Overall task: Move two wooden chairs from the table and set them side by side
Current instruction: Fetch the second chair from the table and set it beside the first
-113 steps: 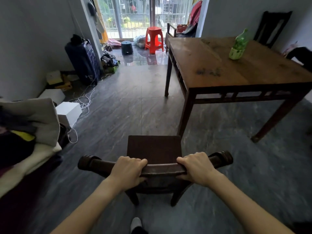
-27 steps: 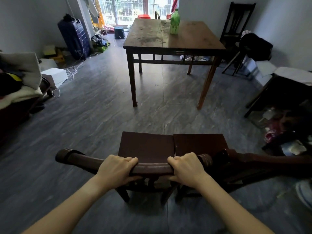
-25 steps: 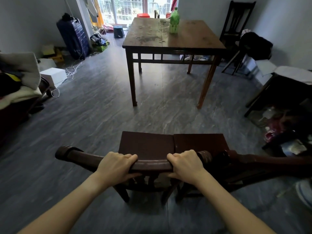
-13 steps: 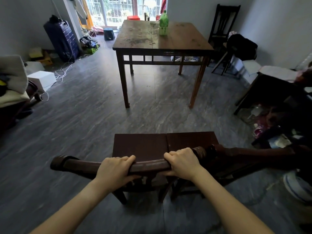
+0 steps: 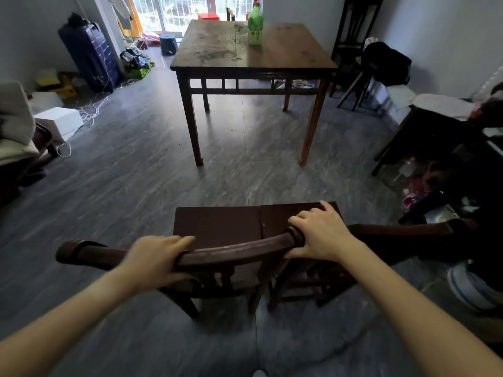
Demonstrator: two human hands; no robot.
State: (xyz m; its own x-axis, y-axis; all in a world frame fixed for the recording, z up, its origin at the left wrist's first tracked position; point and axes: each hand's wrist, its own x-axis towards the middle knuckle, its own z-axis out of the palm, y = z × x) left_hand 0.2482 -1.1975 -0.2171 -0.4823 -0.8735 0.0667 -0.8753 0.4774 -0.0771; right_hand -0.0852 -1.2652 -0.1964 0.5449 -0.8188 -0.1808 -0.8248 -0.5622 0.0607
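Observation:
Two dark wooden chairs stand side by side on the floor just in front of me, their seats touching. My left hand (image 5: 155, 257) wraps the curved top rail of the left chair (image 5: 217, 227), left of its middle. At the right-hand end of that same rail, my right hand (image 5: 321, 232) sits with fingers loosely spread over the knob, where it meets the top rail of the right chair (image 5: 402, 229). The wooden table (image 5: 212, 47) stands farther ahead across the open floor, with a green bottle (image 5: 255, 25) on it.
A third dark chair (image 5: 353, 23) stands against the wall behind the table. A dark side table (image 5: 435, 126) with clutter is at the right. A suitcase (image 5: 87, 55), a white box (image 5: 58, 121) and cables lie at the left.
My right hand has slid from the middle of the left chair's rail to its right end and its fingers have loosened. The view has shifted slightly; the chairs stay together.

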